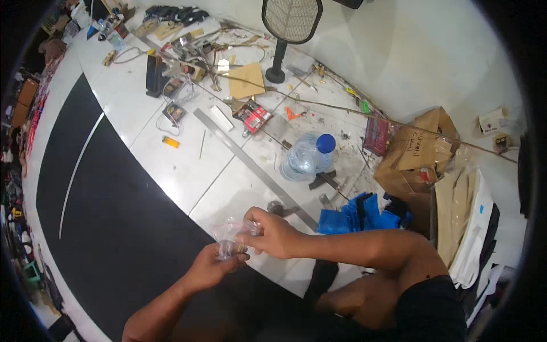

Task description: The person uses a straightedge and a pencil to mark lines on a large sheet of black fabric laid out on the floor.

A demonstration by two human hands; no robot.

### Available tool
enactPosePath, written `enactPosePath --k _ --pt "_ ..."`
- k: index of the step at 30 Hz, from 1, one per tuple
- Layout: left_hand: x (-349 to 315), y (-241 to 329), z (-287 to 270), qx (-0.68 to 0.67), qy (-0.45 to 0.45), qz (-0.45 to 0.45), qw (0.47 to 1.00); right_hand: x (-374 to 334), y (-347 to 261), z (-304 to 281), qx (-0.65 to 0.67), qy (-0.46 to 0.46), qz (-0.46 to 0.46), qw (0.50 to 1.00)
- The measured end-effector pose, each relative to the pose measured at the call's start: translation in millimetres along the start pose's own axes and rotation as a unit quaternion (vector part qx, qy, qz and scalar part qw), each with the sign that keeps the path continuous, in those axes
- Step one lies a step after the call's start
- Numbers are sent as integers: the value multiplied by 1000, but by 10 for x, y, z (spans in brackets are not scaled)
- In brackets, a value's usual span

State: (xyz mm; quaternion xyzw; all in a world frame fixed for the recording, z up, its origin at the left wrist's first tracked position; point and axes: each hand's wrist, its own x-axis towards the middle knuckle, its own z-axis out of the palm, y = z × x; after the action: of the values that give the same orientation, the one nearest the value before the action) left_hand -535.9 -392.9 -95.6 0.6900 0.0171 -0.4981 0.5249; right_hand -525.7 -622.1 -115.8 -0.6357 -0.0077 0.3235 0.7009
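Note:
Between my two hands is a small clear plastic bag (223,229), crumpled, with a thin reddish line near its upper edge. My left hand (212,267) grips the bag from below, thumb and fingers closed on it. From the right, my right hand (272,232) pinches the bag's other side, its fingers bent inward. Something small and brownish shows at the fingertips, but I cannot make out what it is. Both hands are above the edge of a large black sheet (114,228) spread over the white tiled floor (171,188).
A long metal ruler (256,168) lies beyond my hands, with a large clear water bottle (307,157) beside it. Blue folded cloth (364,214) and a cardboard box (413,154) are at the right. An orange lighter (170,142), a red-labelled pack (252,115) and a mosquito racket (289,28) lie or stand farther off.

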Motion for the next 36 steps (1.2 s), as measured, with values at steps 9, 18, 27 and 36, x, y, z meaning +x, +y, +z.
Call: enactPosePath --k 9,18,27,36 --pt "249 -155 -510 -23 132 138 981 397 14 -179 -221 56 -95 969" --pt "11 -80 -590 -61 156 175 970 581 -642 -1 -281 135 -196 930" --pt "-69 -202 -720 -77 145 192 968 658 -772 228 -406 28 -259 876" --pt "-61 -231 -758 -85 139 171 972 699 -772 184 -377 8 -309 873"
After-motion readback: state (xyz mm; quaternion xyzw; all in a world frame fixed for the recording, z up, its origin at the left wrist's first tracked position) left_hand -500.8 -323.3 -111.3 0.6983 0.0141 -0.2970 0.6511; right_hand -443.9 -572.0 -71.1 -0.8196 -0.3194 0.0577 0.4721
